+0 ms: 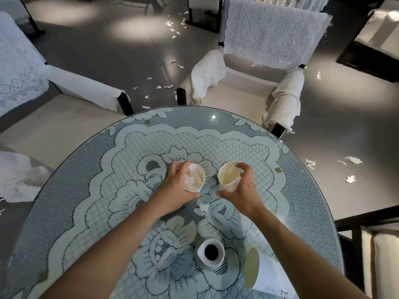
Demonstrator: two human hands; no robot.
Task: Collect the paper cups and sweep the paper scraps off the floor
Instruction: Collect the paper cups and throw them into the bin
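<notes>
At frame centre, a paper-stuffed cup (pixel 195 180) was gripped by the left hand (pixel 174 187) and an empty cup (pixel 227 175) by the right hand (pixel 243 190); if tipped in lifting, the stuffing could be spilled across the table (pixel 237 143).

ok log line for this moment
left hand: grips paper-stuffed cup | right hand: grips empty paper cup | third paper cup: on its side | floor scraps: unswept

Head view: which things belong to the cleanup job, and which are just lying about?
Job: paper-filled cup in left hand, empty cup in right hand, tipped cup, floor scraps, table scrap.
Lying about: white roll, lace-covered armchair, lace tablecloth.
</notes>
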